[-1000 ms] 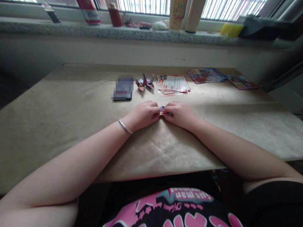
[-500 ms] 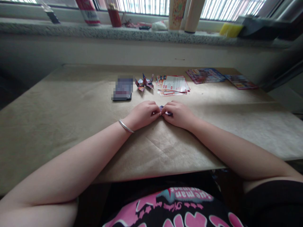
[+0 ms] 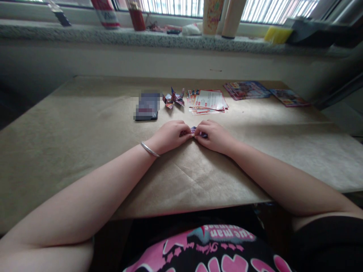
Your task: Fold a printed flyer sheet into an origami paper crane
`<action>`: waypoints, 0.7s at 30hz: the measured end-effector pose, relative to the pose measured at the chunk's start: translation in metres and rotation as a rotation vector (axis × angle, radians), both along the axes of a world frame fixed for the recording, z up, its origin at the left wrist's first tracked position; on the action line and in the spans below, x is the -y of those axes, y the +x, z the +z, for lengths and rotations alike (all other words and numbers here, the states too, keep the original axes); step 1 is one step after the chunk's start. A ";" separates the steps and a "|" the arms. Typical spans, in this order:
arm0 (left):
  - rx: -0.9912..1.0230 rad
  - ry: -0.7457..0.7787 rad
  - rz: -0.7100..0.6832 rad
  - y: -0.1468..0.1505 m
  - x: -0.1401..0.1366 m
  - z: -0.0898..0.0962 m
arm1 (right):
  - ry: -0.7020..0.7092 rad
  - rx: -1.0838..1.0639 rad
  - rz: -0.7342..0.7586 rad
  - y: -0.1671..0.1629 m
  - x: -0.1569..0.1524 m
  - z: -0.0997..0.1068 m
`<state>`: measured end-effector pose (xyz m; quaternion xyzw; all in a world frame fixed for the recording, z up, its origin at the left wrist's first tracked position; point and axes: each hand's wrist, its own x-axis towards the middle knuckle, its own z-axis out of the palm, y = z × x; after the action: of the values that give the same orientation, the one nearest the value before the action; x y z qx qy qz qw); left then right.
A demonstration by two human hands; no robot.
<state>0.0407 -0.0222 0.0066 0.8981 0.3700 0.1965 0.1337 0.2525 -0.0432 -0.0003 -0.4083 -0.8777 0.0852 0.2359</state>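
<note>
A small piece of folded patterned paper (image 3: 193, 130), purplish and dark, is pinched between my two hands just above the table. My left hand (image 3: 174, 135), with a silver bangle (image 3: 149, 149) on the wrist, closes its thumb and fingers on the paper's left side. On the right side, my right hand (image 3: 213, 136) grips it the same way, fingers curled. Most of the paper is hidden behind the fingers. Just beyond the hands stand two folded paper cranes (image 3: 173, 99), colourful and pointed.
A dark phone-like slab (image 3: 147, 106), partly blurred out, lies left of the cranes. To their right is a stack of printed sheets (image 3: 210, 101). Colourful booklets (image 3: 248, 90) lie at the back right. Bottles and a yellow item (image 3: 278, 35) line the stone windowsill (image 3: 159, 40).
My hands have drawn very slightly apart at the fingertips, and a little more of the patterned paper shows between them. Both keep their pinch.
</note>
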 end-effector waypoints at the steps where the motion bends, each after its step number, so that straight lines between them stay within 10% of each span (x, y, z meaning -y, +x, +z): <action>1: -0.002 -0.009 0.018 0.001 0.001 0.001 | 0.014 -0.009 0.001 0.000 0.001 0.000; 21: -0.085 0.045 0.110 0.004 -0.001 0.001 | -0.092 -0.110 -0.094 0.000 -0.003 0.001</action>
<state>0.0448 -0.0211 0.0072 0.8867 0.4196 0.1736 0.0869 0.2525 -0.0400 0.0003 -0.4544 -0.8383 0.1367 0.2684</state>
